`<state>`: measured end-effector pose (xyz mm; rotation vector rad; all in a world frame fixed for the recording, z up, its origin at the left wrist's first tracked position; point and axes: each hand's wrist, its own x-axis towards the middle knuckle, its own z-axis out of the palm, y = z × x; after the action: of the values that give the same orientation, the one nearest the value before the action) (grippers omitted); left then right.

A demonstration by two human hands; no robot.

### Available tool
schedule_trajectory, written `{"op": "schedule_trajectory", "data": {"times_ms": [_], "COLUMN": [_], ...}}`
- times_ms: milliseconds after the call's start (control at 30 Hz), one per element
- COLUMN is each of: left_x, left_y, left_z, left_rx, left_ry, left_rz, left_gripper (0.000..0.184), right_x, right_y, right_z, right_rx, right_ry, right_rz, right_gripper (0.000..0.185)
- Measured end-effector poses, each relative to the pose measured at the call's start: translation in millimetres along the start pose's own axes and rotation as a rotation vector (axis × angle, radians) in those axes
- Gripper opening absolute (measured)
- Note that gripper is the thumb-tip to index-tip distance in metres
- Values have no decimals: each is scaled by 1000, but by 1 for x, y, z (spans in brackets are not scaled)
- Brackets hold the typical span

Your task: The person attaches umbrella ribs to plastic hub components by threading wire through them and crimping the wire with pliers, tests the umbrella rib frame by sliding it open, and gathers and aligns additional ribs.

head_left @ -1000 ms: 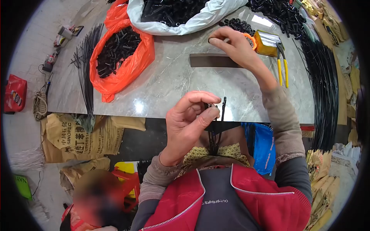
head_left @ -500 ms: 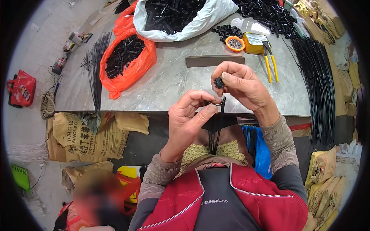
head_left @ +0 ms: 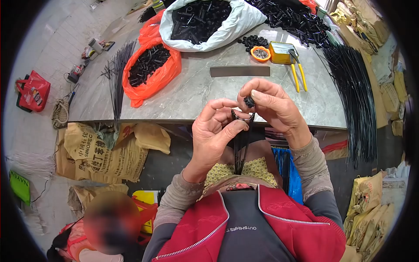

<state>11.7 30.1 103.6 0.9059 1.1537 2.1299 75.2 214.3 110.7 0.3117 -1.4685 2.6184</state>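
Observation:
My left hand (head_left: 214, 129) is closed in a pinch near the table's front edge, gripping the tops of several thin black ribs (head_left: 240, 153) that hang down toward my lap. A fine wire (head_left: 244, 118) appears to run through the rib tops, which stand in two groups. Just above and to the right, my right hand (head_left: 279, 109) pinches a small round black notched plastic piece (head_left: 249, 101) between thumb and fingers. The notched piece is close to the rib tops; whether the wire reaches it I cannot make out.
On the grey table (head_left: 192, 96) lie a flat grey-brown bar (head_left: 240, 71), yellow-handled pliers (head_left: 298, 74), a yellow tin (head_left: 281, 53) and an orange bowl (head_left: 261, 53). Red (head_left: 150, 81) and white bags (head_left: 209, 41) hold black parts. Long black rods (head_left: 353, 100) overhang the right side. Another person (head_left: 111, 225) is lower left.
The rib tops have spread from one bunch into two groups with the wire between them. The right hand has come slightly lower, still pinching the notched piece. The whole view has shifted a little.

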Motion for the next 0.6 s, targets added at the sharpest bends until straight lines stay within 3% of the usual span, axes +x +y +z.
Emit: {"op": "schedule_trajectory", "data": {"times_ms": [300, 600], "left_x": [9, 19], "left_y": [-6, -10], "left_z": [-19, -25], "left_rx": [-18, -53], "left_ry": [43, -1], "left_rz": [16, -4], "left_gripper": [37, 36], "right_x": [24, 42], "right_y": [8, -14], "right_z": [-5, -4], "right_rx": [-62, -383], "right_ry": [33, 56], "right_rz": [45, 98], "right_gripper": [23, 21]}}
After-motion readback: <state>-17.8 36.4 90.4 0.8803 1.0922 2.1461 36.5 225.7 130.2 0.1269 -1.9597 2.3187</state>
